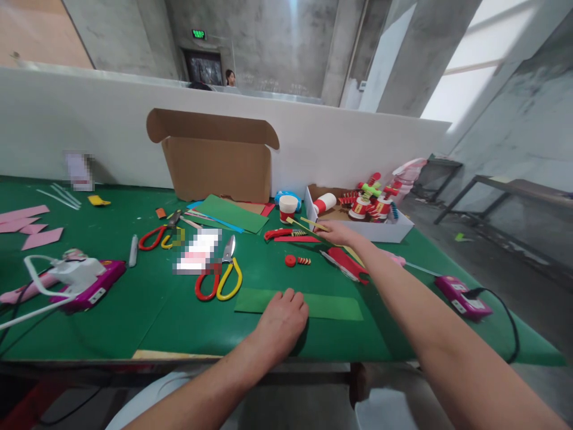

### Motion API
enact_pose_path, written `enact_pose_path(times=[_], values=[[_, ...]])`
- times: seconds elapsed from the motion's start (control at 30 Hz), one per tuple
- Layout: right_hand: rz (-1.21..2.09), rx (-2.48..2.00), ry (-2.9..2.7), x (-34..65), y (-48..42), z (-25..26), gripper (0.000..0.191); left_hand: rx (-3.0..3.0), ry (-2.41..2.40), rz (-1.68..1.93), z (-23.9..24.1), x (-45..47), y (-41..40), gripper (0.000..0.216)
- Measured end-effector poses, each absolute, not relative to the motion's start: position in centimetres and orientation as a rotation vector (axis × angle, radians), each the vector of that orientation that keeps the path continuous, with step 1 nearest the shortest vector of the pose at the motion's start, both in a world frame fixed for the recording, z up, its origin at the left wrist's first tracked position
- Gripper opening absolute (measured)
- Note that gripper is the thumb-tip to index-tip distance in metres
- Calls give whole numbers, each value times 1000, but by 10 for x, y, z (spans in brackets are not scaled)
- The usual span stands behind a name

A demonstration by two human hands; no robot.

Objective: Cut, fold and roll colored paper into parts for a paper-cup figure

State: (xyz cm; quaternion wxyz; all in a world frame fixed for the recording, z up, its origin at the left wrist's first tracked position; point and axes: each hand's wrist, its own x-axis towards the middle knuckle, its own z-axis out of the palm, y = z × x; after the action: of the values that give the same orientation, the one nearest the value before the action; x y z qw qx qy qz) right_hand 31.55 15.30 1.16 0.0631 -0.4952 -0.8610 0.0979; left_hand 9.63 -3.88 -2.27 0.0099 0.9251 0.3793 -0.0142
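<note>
My left hand [286, 315] lies on a long green paper strip [335, 307] near the table's front edge, its fingers curled together and pressing on the strip. Farther forward and to the right, my right hand [336, 232] is closed, with thin yellow strips [308, 229] at its fingertips. Just beyond those fingers stands a red-and-white paper cup [289, 209]. A red-handled cutter [286, 234] is left of the right hand. Between the hands lie a small red disc [290, 260] and a striped folded paper piece [304, 261].
Scissors [219, 280] lie left of the green strip, another pair [161, 234] beyond. Green paper sheets [233, 214] lie before an open cardboard box [219, 167]. A white box [380, 232] holds paper-cup figures. Power strips [463, 297] [96, 286] sit at both sides.
</note>
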Motion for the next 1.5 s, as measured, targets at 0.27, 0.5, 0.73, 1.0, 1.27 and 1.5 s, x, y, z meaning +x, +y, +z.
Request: enact_pose_path(times=[0.27,0.5,0.73,1.0,1.27,1.5], values=[[194,-1525,-2621,314,154,12,22,2870,1192,-52,-22,97,-38,19],[-6,-1597,-2707,308,155,11,18,2873,1188,-35,-23,96,-38,18],[-154,-1660,-2758,298,149,9,16,2877,1183,-37,-23,96,-38,18],[-203,-1686,-2817,293,145,8,18,2865,1185,-46,-22,96,-38,18],[-198,-1631,-2840,285,139,6,19,2871,1173,-56,-21,95,-37,17],[-95,-1650,-2819,289,146,1,24,2878,1186,-24,-22,95,-37,17]])
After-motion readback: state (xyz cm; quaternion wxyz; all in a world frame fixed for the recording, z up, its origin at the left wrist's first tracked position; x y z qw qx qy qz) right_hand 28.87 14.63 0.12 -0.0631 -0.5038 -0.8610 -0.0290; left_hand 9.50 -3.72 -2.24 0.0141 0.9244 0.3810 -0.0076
